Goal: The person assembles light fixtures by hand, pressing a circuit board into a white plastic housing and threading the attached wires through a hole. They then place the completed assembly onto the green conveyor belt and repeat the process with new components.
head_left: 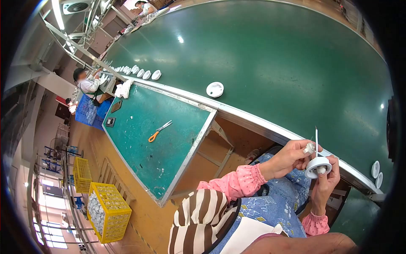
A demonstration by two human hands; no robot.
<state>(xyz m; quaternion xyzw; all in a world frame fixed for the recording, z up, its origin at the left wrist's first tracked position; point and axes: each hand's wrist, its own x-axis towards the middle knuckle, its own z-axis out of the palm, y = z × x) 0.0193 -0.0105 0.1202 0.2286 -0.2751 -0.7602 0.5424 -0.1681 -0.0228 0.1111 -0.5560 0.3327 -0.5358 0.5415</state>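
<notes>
Above my lap, at the near edge of the green conveyor belt (262, 63), both my hands are close together. My left hand (292, 158) pinches a small whitish, partly clear fitting (309, 148) between thumb and fingers. My right hand (327, 180) grips a round white plastic cup-shaped part (318, 166), its open side facing me and the thumb pressed inside. A thin white strip or tube (316, 142) stands up behind the cup; where it is attached is hidden.
One white round part (215, 89) lies on the belt, with several more in a row (146, 74) farther left. Orange-handled scissors (160, 131) and a phone (116, 106) lie on the green side table (177, 156). Yellow crates (109, 211) stand on the floor; a co-worker (89, 84) sits beyond.
</notes>
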